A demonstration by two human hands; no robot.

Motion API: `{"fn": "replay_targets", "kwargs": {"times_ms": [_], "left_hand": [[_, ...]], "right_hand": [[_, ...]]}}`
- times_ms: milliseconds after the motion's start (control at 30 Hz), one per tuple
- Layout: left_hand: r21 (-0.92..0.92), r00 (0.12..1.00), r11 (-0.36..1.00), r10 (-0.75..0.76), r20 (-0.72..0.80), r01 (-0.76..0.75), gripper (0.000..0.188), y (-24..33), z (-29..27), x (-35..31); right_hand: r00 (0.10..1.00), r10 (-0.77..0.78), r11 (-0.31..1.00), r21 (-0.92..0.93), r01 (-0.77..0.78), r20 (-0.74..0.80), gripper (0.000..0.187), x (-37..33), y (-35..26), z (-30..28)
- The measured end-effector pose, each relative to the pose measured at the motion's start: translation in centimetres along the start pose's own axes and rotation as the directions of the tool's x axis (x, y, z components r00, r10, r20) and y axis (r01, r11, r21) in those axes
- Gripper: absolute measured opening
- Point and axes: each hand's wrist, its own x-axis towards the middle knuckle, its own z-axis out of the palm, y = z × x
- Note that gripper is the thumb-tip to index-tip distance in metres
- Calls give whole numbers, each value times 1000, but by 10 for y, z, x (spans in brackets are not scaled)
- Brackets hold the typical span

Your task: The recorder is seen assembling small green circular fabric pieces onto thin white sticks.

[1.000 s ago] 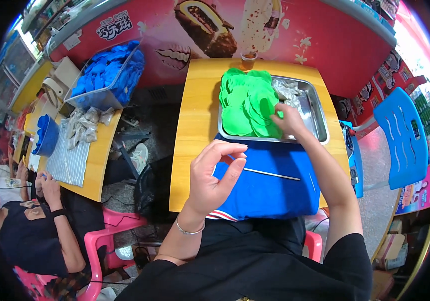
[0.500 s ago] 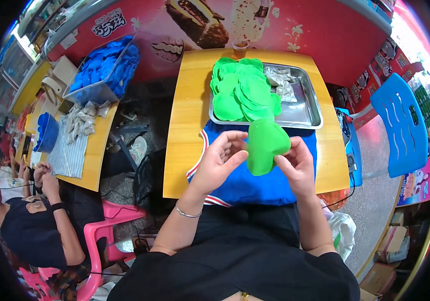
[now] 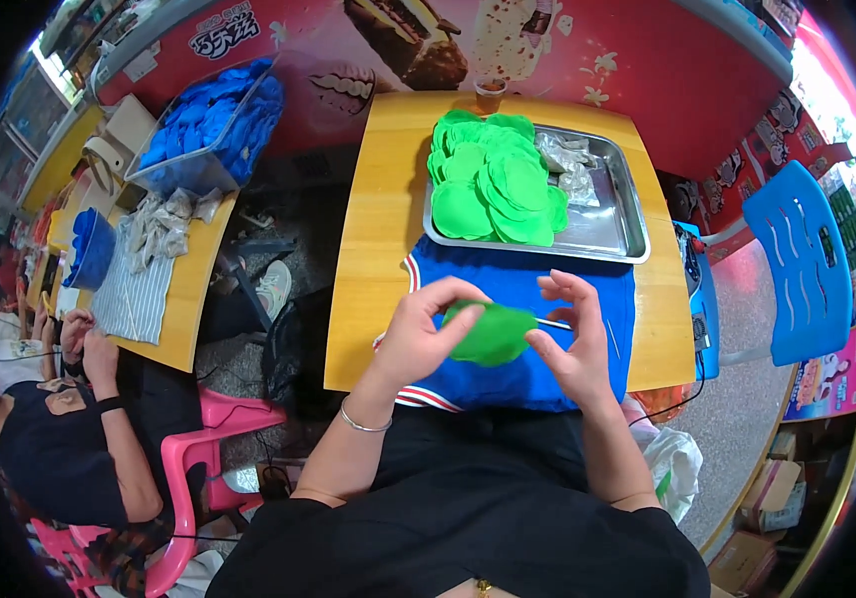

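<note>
**Green felt disc held over the blue cloth, tray of discs beyond**

Head view: both hands meet above a blue cloth spread on the near part of the yellow worktop. The left hand curls its fingers onto the left edge of a green felt disc, gripping it. The right hand touches the disc's right edge with thumb and lower fingers, while its upper fingers stand spread and loose. A thin white stick shows just beside the right hand, lying on the cloth.

Past the cloth sits a metal tray. Its left part holds a pile of green felt discs, overlapping and spilling over the tray's far-left rim; its right far corner holds crumpled clear plastic wrappers.

On the neighbouring worktop to the left, a clear bin is heaped with blue felt pieces. Near it lie pale crumpled wrappers on a striped cloth. Another person sits at that worktop.
</note>
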Motion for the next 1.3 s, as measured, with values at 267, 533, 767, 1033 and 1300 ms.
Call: {"fn": "replay_targets", "kwargs": {"times_ms": [267, 533, 767, 1033, 1300], "left_hand": [[387, 976, 906, 103, 194, -173, 11, 7, 12, 0], [347, 990, 929, 100, 94, -127, 18, 10, 11, 0], [354, 986, 935, -36, 164, -25, 16, 4, 2, 0], [-145, 991, 984, -111, -80, 99, 14, 22, 14, -5], [-585, 971, 782, 234, -43, -214, 23, 138, 17, -9]], "right_hand": [[971, 16, 983, -184, 29, 239, 28, -3, -5, 6], [943, 241, 951, 136, -277, 231, 20, -4, 10, 3], [914, 305, 894, 249, -372, 268, 20, -2, 11, -4], [942, 270, 905, 282, -319, 197, 43, 3, -35, -1], [976, -29, 800, 590, -107, 217, 55, 34, -162, -20]]}}
